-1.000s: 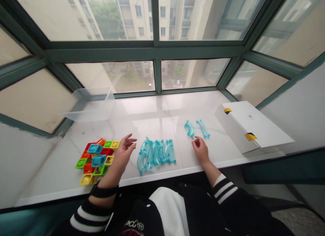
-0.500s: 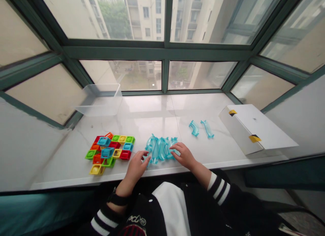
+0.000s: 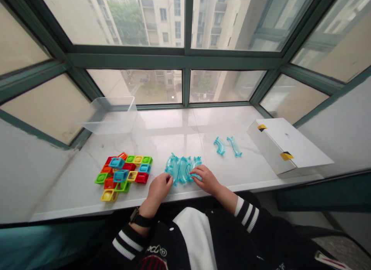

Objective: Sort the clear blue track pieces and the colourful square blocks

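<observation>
Several translucent light-blue curved track pieces lie side by side in a close group on the white sill, in front of my body. My left hand is at the group's lower left corner, thumb and fingertips pinched together on the end of a track piece. At the right side of the group, my right hand rests with its fingers apart, the fingertips over or touching the rightmost piece. Two more blue pieces, a bent track piece and a straighter track piece, lie apart to the right.
Left of my hands sits a cluster of colourful square blocks, some stacked. A clear plastic bin stands at the back left by the window. To the right is a white box with yellow-and-black tabs. The sill's front edge runs close to me.
My left hand's fingers have closed from a spread pose onto the group's left end. The blue pieces look pushed closer together, and my right fingers have shifted slightly inward. The whole view has shifted slightly.
</observation>
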A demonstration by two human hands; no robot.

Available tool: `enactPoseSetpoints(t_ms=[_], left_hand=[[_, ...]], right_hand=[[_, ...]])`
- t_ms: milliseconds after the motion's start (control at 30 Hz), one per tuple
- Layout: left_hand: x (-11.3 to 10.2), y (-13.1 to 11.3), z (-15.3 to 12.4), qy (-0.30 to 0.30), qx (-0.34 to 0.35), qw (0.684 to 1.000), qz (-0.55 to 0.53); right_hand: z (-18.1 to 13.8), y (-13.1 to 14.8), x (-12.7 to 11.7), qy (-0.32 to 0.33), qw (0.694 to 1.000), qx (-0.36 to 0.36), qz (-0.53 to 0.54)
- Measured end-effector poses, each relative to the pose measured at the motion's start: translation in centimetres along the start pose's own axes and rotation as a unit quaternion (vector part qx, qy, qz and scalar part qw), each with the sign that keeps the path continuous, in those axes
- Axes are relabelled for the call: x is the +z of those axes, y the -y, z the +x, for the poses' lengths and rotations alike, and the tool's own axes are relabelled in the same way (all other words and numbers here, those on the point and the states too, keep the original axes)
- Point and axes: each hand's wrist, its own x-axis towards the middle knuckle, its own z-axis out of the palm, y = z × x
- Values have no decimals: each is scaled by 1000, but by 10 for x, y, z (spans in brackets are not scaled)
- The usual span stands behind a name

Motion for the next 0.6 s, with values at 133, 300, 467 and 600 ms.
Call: enactPoseSetpoints(t_ms=[133,300,467,600], left_hand=[[-1,4,0,-15,24,999,-44],[-8,-7,-4,-67,65,989,-114],[-10,-26,-5,-93,77,979,-162],[2,-32,3,-81,65,974,-200]], right_hand=[[-1,0,3,-3,1000,-1,4],[3,14,-3,-9,999,-13,35],[10,30,-9,20,994,-69,79],[15,30,2,63,992,-80,70]])
